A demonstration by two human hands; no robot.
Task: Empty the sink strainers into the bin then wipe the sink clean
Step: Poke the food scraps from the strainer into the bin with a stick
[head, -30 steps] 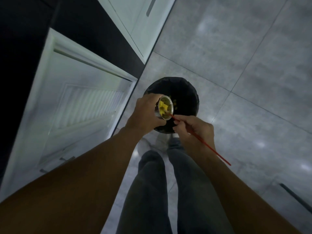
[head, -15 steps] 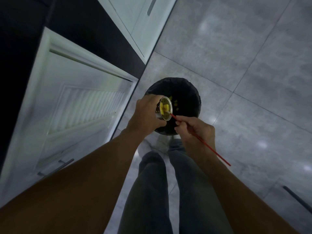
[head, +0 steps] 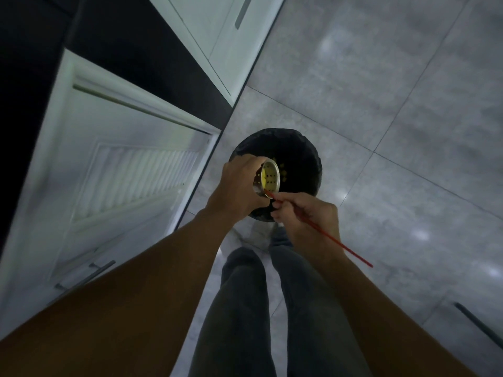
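My legs (head: 275, 308) in dark trousers stand below my forearms, on the grey tiled floor (head: 408, 118). My right hand (head: 304, 216) is curled closed around a thin red stick (head: 326, 234), pinching it near its front end; the long back end runs out past my wrist, toward my right. The stick's tip touches the lower rim of the strainer (head: 268, 177), which sits just ahead and to the left of that hand.

My left hand (head: 239, 186) is wrapped around the outside of the strainer, fingers closed on its metal wall. The strainer is tipped on its side, its open mouth turned toward the right, over the bin. Inside, its perforated bottom shows dark holes against a yellowish surface; whether that is residue or a tint of the light, I cannot tell.

Directly beyond both hands stands the round bin (head: 307, 148), lined with a black bag. Small yellow scraps (head: 283, 174) lie in it, just past the strainer's mouth.

To the left of my left hand an open white cupboard door (head: 122, 164) with a slatted panel and a bar handle (head: 87, 273) swings out. Farther beyond, more white cupboard fronts (head: 217, 31) run along the floor edge.
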